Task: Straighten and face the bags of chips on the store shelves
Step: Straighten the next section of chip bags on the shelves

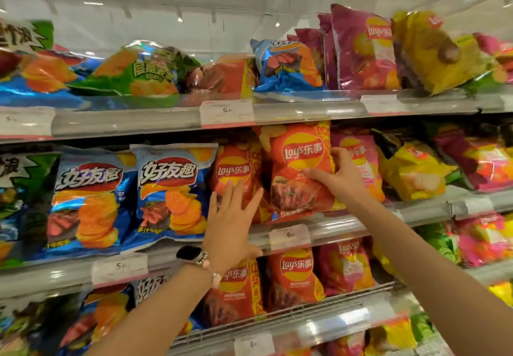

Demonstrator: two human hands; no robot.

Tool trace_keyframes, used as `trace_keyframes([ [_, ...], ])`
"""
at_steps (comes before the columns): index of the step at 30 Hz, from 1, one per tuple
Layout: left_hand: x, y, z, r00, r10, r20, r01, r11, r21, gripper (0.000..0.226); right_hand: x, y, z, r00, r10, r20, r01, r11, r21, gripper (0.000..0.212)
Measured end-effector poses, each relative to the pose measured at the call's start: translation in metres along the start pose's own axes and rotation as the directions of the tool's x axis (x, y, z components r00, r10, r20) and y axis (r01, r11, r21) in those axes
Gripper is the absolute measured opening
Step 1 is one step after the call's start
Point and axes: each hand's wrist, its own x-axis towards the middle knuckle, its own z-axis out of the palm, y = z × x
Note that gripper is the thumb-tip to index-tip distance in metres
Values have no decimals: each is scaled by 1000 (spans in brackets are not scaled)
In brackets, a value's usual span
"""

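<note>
On the middle shelf (327, 224), the right hand (342, 176) pinches the upright glossy red foil chip bag (301, 167) while the flat, empty left hand (231, 218) presses its red neighbour (236, 172); uneven pressure could tip either bag forward over the shelf's edge.

Lay's乐事 on orange bag (301, 172), 好友趣 on blue bag (169, 192) — price tag (289, 235) reads 6

Two hands (230, 225), four shelves (277, 114), six price tags (227, 113)
</note>
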Motion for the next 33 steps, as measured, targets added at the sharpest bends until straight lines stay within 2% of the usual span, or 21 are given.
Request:
trace_keyframes([
  [5, 16, -6, 9, 992, -88, 94, 92, 995, -35, 135, 11, 18, -2, 1000, -16, 12, 17, 996, -92, 67],
  [12, 17, -7, 13, 994, -40, 103, 45, 998, -38, 122, 21, 36, 5, 1000, 0, -8, -1, 990, -142, 56],
  [17, 23, -9, 10, 990, -10, 137, 15, 999, -37, 124, 26, 38, 14, 999, -42, 24, 45, 982, -182, 45],
  [19, 26, -10, 9, 987, -6, 162, 12, 999, -40, 126, 25, 39, 18, 998, -22, 59, 34, 977, -211, 49],
  [22, 24, -10, 6, 986, -19, 165, 26, 999, -38, 130, 25, 39, 20, 998, -28, 62, 44, 960, -276, 78],
  [24, 16, -8, 6, 994, -66, 91, 62, 997, 46, 132, 18, 38, 21, 992, -127, 1, 119, 928, -352, 88],
  [26, 3, -4, 8, 984, -172, -34, 175, 979, 104, 135, 7, 39, 23, 951, -300, -68, 239, 859, -453, 81],
  [28, -9, -2, 10, 951, -292, -104, 301, 950, 82, 135, -4, 40, 26, 885, -461, -63, 349, 748, -564, 71],
  [30, -12, -5, 12, 930, -360, -80, 364, 930, 50, 136, -9, 44, 32, 887, -461, 23, 368, 676, -639, 72],
  [33, -7, -10, 13, 939, -345, -19, 345, 938, 25, 135, -8, 53, 43, 925, -354, 135, 339, 616, -711, 79],
])
